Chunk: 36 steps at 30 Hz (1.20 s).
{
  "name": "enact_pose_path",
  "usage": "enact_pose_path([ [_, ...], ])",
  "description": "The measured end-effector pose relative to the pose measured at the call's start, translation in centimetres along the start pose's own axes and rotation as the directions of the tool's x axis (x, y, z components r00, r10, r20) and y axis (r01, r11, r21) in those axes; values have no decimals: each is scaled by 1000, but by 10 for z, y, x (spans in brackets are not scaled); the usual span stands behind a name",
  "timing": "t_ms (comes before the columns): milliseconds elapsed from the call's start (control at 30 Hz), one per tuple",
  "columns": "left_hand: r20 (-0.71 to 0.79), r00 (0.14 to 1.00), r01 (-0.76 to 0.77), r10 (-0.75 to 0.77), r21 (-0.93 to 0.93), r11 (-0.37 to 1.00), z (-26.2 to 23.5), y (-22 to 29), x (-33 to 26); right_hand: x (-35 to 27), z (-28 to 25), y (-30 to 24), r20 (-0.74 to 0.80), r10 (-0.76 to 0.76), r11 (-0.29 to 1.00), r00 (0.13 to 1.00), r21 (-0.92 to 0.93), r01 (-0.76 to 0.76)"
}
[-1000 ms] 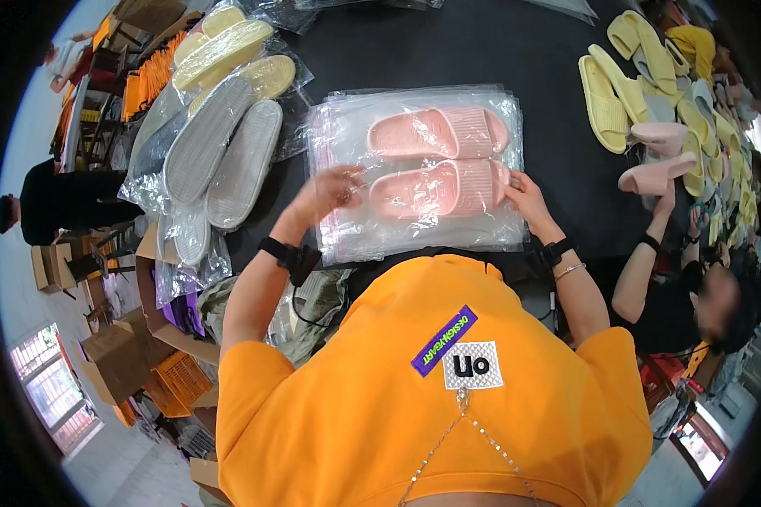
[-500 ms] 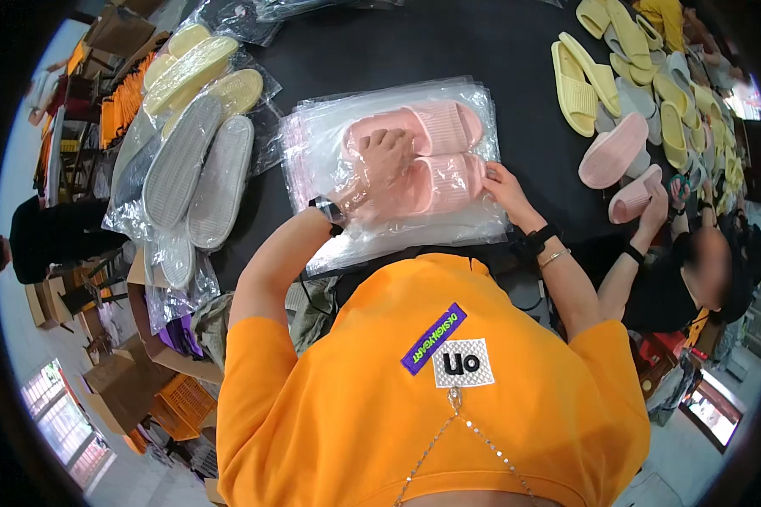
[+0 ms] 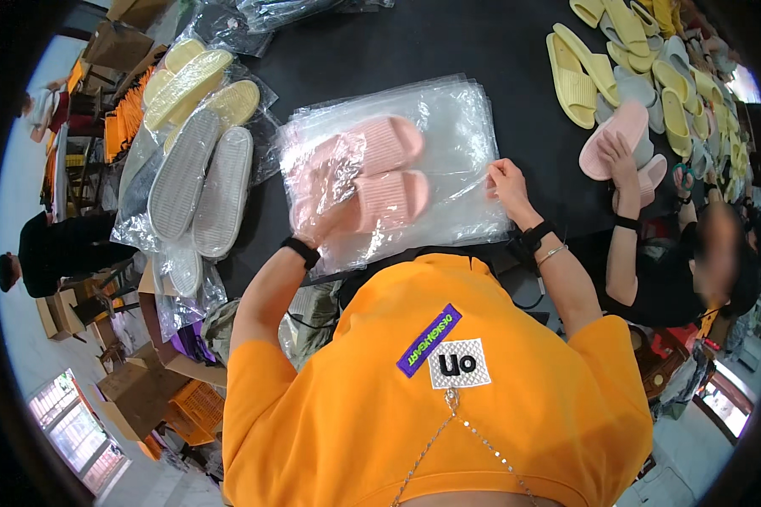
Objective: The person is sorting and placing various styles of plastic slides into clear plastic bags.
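Note:
A pair of pink slide slippers point(image 3: 389, 190) lies under clear film on a stack of clear plastic bags point(image 3: 452, 152), straps toward the right. At the heel end of the nearer slipper is my left hand point(image 3: 323, 221); glare and film hide its fingers, so its grip does not show. My right hand point(image 3: 507, 184) pinches the right edge of the clear bag, thumb and fingertips together. A gap of bag separates it from the slippers.
Bagged grey slippers point(image 3: 220, 190) and yellow slippers point(image 3: 190, 84) are piled at left on the black table point(image 3: 448, 38). Loose yellow slides point(image 3: 575, 89) lie at right. There a co-worker's hand point(image 3: 621, 156) touches a loose pink slipper point(image 3: 596, 148). An open carton point(image 3: 173, 359) stands lower left.
The pink slippers have slid left across the bag stack. My left hand has moved left and nearer to me. My right hand stays at the bag's right edge, now away from the slippers.

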<state>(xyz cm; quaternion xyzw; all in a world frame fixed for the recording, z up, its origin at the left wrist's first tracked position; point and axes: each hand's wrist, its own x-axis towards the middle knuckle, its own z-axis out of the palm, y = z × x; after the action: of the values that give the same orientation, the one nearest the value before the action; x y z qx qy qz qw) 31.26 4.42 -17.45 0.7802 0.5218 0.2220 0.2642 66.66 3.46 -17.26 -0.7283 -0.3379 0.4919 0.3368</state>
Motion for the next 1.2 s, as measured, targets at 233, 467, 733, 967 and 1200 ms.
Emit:
enact_pose_path([
  [233,-386,914,126,-125,-23,992,-75,-69,-48,6,-13,0,-60,-30,1000,998,-7,29],
  [467,-667,565,-142,-486,-659,739,-159,-16,-24,3,-3,-11,1,-52,996,999,-66,52],
  [733,-514,857,-62,-50,-199,978,-148,110,52,6,13,-9,90,-109,979,990,-164,123],
  [967,-12,999,-32,37,293,956,24,68,92,-20,11,-11,168,-36,993,985,-107,54],
  [1200,6,998,-68,70,358,931,51,45,99,-56,-9,16,333,-52,999,941,27,46],
])
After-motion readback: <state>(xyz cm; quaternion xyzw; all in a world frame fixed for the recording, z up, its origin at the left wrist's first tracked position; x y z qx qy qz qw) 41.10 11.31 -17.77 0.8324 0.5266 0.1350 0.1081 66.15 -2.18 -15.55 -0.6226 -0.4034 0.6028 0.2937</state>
